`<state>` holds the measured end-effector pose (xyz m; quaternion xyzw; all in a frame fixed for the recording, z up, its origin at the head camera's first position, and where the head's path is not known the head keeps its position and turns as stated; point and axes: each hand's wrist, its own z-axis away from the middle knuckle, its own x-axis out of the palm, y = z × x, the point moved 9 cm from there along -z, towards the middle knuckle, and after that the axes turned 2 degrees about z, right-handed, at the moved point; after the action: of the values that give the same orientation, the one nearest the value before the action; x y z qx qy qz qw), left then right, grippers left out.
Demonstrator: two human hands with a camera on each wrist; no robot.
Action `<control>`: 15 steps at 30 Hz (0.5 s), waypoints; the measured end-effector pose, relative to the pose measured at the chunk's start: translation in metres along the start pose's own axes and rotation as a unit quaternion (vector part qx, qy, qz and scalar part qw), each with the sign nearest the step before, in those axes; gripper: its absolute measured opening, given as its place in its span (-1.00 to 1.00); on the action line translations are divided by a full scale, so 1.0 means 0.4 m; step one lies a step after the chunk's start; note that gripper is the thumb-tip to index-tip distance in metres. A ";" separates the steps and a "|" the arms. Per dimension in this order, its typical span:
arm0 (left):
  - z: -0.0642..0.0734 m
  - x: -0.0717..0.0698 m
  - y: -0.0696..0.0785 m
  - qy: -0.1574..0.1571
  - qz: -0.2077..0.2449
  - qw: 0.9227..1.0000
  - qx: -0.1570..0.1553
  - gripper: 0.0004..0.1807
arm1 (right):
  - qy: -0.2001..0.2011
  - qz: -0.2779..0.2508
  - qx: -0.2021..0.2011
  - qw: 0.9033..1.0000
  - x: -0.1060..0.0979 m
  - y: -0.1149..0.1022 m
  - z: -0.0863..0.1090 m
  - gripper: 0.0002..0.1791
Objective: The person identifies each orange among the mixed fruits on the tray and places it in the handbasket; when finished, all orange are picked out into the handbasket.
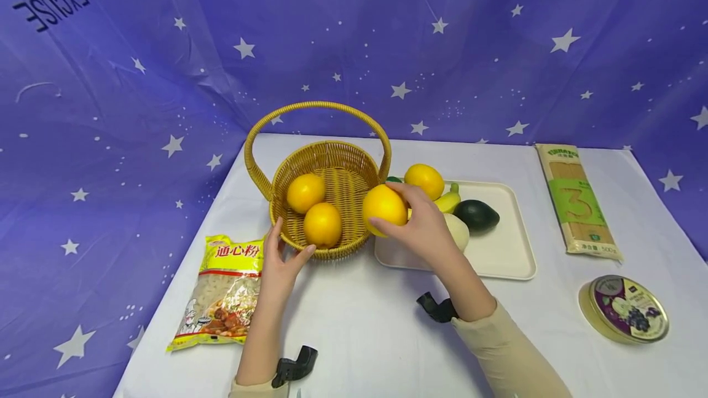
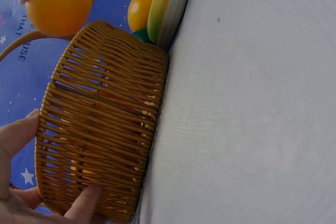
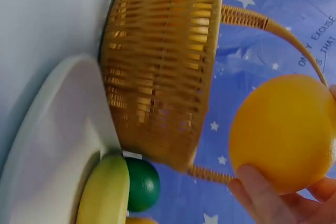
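Note:
My right hand [image 1: 423, 223] holds an orange [image 1: 384, 209] with thumb and fingers, raised beside the right rim of a wicker basket [image 1: 354, 201]. In the right wrist view, the fingers press round the lower side of the orange [image 3: 283, 132]. My left hand [image 1: 282, 269] holds the basket at its near left edge, thumb and fingers spread along it. Fingertips lie against the woven wall [image 2: 105, 114] in the left wrist view. Two more oranges sit inside the basket, one farther back [image 1: 306, 193] and one nearer [image 1: 323, 225]. The basket's handle [image 1: 318, 105] stands upright.
Right of the basket, a cream tray [image 1: 509, 250] bears a banana [image 1: 448, 200], a dark avocado [image 1: 477, 216], a pale round fruit [image 1: 458, 230] and another yellow-orange fruit [image 1: 424, 181]. A pasta bag [image 1: 227, 287] lies left, a noodle pack [image 1: 578, 201] and round tin [image 1: 627, 309] right.

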<state>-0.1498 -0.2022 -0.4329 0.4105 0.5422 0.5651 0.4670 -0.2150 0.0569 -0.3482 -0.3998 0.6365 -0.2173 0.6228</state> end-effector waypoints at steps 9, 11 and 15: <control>-0.012 -0.012 -0.028 0.010 -0.024 1.000 0.003 0.01 | 0.007 -0.052 -0.005 0.999 0.081 -0.006 -0.088 -0.18; -0.011 -0.011 -0.030 0.011 -0.027 1.000 0.004 0.01 | 0.003 -0.057 -0.005 0.998 0.102 -0.002 -0.108 -0.18; -0.012 -0.008 -0.030 0.007 -0.023 1.000 0.004 0.02 | -0.004 -0.067 -0.015 0.998 0.146 0.001 -0.150 -0.18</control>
<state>-0.1527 -0.2067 -0.4452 0.3957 0.5570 0.5550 0.4745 -0.2674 -0.0018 -0.3770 -0.4518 0.6090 -0.2469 0.6034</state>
